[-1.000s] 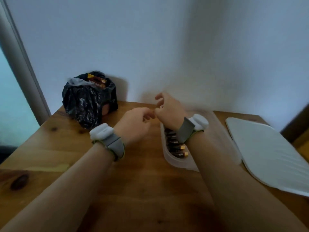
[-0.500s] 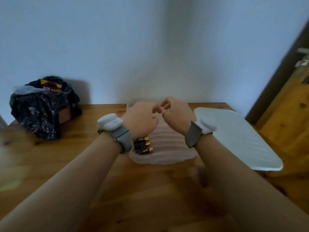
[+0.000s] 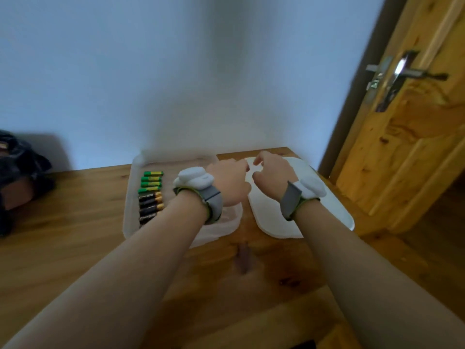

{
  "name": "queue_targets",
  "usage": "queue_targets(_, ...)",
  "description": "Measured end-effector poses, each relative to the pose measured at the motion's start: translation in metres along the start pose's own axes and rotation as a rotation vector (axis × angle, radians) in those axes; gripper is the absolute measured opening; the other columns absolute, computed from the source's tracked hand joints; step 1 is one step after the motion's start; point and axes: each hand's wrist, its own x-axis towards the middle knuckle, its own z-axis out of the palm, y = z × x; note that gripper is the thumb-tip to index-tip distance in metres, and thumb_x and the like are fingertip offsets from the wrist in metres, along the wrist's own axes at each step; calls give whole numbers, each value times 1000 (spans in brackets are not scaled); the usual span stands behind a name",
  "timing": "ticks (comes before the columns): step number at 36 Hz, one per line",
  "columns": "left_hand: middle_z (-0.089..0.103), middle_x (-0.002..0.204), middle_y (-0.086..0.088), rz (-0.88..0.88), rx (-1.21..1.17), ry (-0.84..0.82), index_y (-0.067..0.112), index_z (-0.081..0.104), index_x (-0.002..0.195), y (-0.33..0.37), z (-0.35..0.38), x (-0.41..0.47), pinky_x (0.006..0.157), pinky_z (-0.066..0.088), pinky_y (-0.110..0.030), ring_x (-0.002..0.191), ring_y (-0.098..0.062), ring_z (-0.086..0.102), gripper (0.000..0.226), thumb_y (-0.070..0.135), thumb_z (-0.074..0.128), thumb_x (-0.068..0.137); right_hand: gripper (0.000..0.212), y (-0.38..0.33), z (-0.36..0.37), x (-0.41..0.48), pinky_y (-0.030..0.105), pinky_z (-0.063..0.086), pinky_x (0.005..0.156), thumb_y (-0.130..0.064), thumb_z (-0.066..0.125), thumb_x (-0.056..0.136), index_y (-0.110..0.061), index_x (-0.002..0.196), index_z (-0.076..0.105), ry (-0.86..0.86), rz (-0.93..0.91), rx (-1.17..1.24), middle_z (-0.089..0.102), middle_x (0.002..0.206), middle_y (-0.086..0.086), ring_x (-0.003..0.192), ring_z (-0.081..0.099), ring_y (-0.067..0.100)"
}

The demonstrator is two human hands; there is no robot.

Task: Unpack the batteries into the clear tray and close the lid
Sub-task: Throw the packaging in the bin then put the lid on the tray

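Observation:
A clear tray (image 3: pixel 130 197) stands on the wooden table (image 3: pixel 83 238) against the wall. Along its left side lies a row of batteries, green ones (image 3: pixel 151 181) at the back and black-and-gold ones (image 3: pixel 150 205) nearer me. The white lid (image 3: pixel 329 210) lies flat on the table just right of the tray. My left hand (image 3: pixel 230 183) hovers over the tray's right part with curled fingers whose tips are hidden. My right hand (image 3: pixel 273 173) is above the lid's left half, thumb and forefinger loosely apart with nothing seen between them.
A black plastic bag (image 3: pixel 17 170) sits at the far left against the wall. A wooden door (image 3: pixel 412 137) with a metal handle (image 3: pixel 402 73) stands to the right, close to the table's edge. Both wrists wear grey bands with white pods.
The view has swung right, so the bag slid to the left edge and the door appeared. Both hands moved right from over the tray to the tray-lid gap, and the battery row is uncovered.

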Motion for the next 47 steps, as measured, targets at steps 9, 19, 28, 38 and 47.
queue_targets(9,59,127,-13,-75,121,-81,14,43,136,33,28,16,90,47,-42,112,-33,57,50,46,45,97,34,55,-8,-1,42,46,95,-23,56,93,-22,127,58,-10,84,-83,60,133,9,121,55,31)
queue_targets(19,50,140,-17,-245,-30,-135,11,28,148,60,50,31,89,41,-40,121,-36,53,80,66,44,92,50,95,-4,6,50,45,106,-39,54,96,-19,141,50,-62,249,-119,49,145,17,133,47,41)
queue_targets(28,44,148,-13,-190,-61,-190,11,29,151,77,40,24,102,36,-38,132,-32,46,72,58,41,98,58,120,2,14,53,35,114,-53,50,94,-22,143,45,-117,377,-135,41,153,18,141,41,43)
queue_targets(38,48,144,-13,-270,-184,-266,7,32,147,84,39,34,87,39,-33,127,-31,51,67,50,47,98,60,118,10,13,54,35,109,-57,44,93,-20,141,45,-46,396,-160,42,152,21,138,42,44)
queue_targets(47,46,149,-10,-337,-410,-336,9,37,148,80,22,41,93,39,-32,132,-29,48,71,45,62,91,62,111,12,22,55,38,103,-59,43,86,-22,135,53,66,461,-61,50,145,16,132,46,44)
